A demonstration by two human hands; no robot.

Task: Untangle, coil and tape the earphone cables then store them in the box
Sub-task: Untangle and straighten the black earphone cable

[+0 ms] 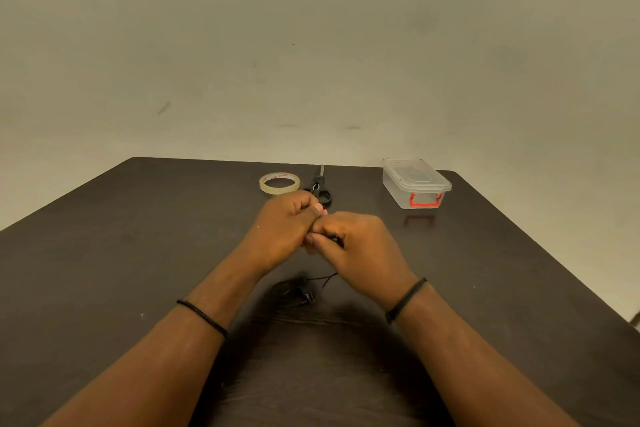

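Your two hands meet above the dark table (pixel 138 253), knuckles almost touching. Your left hand (pixel 287 229) is curled with fingertips pinched together, and your right hand (pixel 360 246) is curled the same way. A short piece of the black earphone cable (pixel 308 295) shows between the right fingers, so that hand grips it. What the left fingertips pinch is hidden behind your knuckles — probably the same cable, but you cannot see it there.

Most of the cable is hard to make out against the dark wood. Below your hands, nearer your body, lies a loose dark bundle with what looks like an earbud at its right edge. A thin strand climbs from it up and to the right, toward your right hand, then disappears under the palm. The bundle has no clear long axis; only that strand gives a direction.

Beyond your left hand the roll of clear tape (pixel 279 183) lies flat. Just to its right are the scissors (pixel 320 188), blades pointing away from you, handles partly covered by your left knuckles. Farther right, well apart from your right hand, stands the clear box (pixel 415 184) with its lid on and a red latch facing you — its long axis runs away from you.
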